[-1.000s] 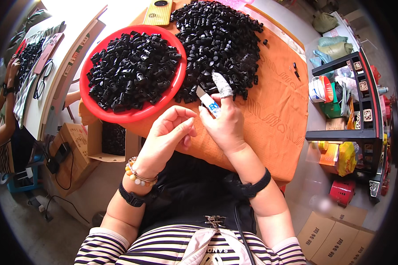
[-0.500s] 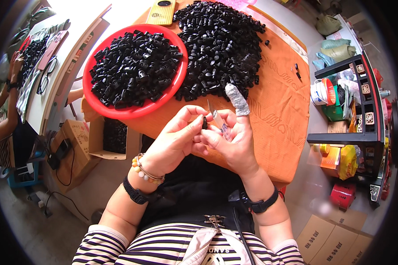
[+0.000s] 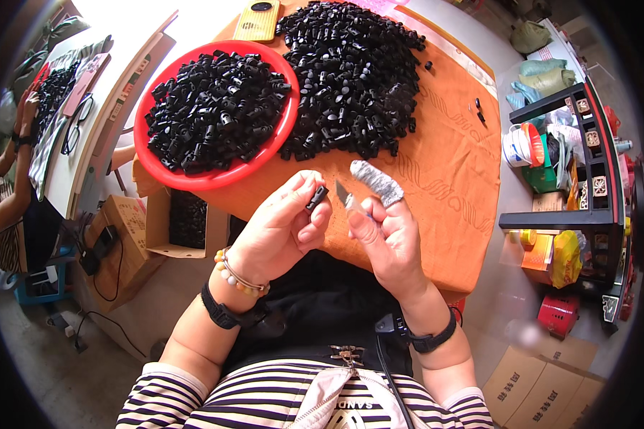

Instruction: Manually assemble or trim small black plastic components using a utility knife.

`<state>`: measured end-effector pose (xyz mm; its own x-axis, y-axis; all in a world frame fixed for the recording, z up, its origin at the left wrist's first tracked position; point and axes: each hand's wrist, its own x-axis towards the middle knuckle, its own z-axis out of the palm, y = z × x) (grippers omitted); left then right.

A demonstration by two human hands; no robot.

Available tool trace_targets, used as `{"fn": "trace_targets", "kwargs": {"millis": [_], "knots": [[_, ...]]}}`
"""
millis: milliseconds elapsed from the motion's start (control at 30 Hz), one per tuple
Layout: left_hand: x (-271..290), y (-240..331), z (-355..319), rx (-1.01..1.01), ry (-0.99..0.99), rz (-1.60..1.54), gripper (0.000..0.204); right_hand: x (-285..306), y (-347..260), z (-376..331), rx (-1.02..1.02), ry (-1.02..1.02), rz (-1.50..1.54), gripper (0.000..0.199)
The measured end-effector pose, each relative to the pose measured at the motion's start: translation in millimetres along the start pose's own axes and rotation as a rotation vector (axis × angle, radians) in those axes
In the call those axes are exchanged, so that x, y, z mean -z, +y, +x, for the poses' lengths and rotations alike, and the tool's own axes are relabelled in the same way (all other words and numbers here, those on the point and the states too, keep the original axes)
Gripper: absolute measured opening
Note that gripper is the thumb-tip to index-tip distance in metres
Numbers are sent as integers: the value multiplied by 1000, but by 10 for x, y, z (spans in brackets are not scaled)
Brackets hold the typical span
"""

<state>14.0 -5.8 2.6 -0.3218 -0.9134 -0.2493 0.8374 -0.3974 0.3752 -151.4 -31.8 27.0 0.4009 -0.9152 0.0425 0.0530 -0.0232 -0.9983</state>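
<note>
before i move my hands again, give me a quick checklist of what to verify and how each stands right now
1. Black part secure in the left hand: ok, pinched in the fingertips.
2. Small knife gripped in the right hand: ok, blade pointing up and away from the body.
3. Blade apart from the left fingers: ok, a gap shows in this view.
4. Grey finger cover on: ok, on one right-hand finger.
5. Left fingertips covered: not ok, those in view are bare.
6. Red basin fully supported underneath: cannot tell, its base is hidden.
</note>
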Motion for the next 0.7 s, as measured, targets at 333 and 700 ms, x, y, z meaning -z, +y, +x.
{"fn": "trace_targets", "kwargs": {"millis": [333,700], "knots": [[-15,-56,9,-42,63,95,15,-75,-3,-54,0,-18,-59,30],[-129,-34,-37,11,86,110,11,-92,-26,-49,-35,-53,3,28]]}}
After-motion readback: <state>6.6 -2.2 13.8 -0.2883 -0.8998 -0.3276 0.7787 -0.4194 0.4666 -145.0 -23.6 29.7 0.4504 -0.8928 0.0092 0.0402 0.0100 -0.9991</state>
